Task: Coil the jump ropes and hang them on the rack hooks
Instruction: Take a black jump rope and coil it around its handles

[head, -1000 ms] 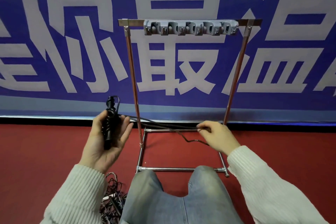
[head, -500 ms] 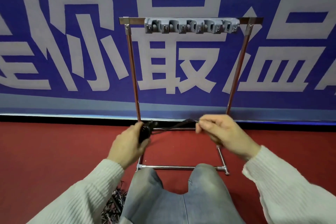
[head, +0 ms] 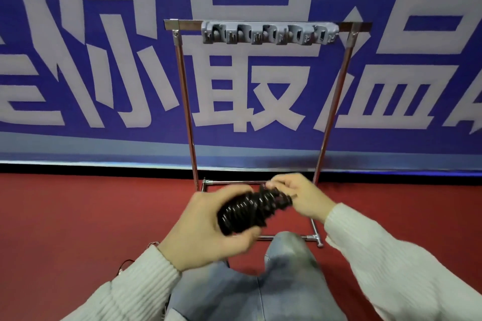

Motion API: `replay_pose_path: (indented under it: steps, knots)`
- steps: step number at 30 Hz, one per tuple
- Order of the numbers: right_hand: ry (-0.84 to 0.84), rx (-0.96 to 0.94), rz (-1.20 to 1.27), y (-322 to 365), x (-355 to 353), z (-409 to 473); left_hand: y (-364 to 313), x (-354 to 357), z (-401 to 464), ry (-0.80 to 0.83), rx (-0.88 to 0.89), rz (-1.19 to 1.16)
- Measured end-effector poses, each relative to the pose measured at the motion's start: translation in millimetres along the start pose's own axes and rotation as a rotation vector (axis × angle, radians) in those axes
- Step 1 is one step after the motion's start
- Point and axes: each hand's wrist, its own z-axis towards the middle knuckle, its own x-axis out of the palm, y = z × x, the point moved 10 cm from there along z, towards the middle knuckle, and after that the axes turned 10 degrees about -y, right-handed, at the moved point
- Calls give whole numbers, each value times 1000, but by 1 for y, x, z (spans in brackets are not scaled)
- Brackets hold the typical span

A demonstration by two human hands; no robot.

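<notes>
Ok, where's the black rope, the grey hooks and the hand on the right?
black rope (head: pixel 250 210), head view, middle of the wound bundle.
grey hooks (head: pixel 268 32), head view, middle of the strip.
right hand (head: pixel 300 195), head view, back of hand.

Red carpeted floor (head: pixel 78 216) under a metal-framed rack (head: pixel 317 237), tangled cords (head: pixel 125 266) at lower left.
</notes>
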Motion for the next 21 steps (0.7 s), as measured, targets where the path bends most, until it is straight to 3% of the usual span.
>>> replay_pose_path:
  steps: [3,5,9,12,15,18,21]
  knots:
    - [164,40,0,7,41,-41,32,-32,13,-307,-180,-88]
    - [226,-36,-69,27,59,-65,64,-30,16,-359,-349,-122]
    - [188,-187,-221,75,34,-67,86,-6,13,-133,-251,291]
    - [185,-234,-222,98,2,-47,72,24,1,99,-71,337]
    - [284,-257,-209,107,-4,-33,41,43,-6,224,97,346]
    - [337,-229,-65,109,-4,-24,7,43,-7,229,144,238]
    - [303,-129,179,97,-6,-16,-9,23,-7,77,116,141]
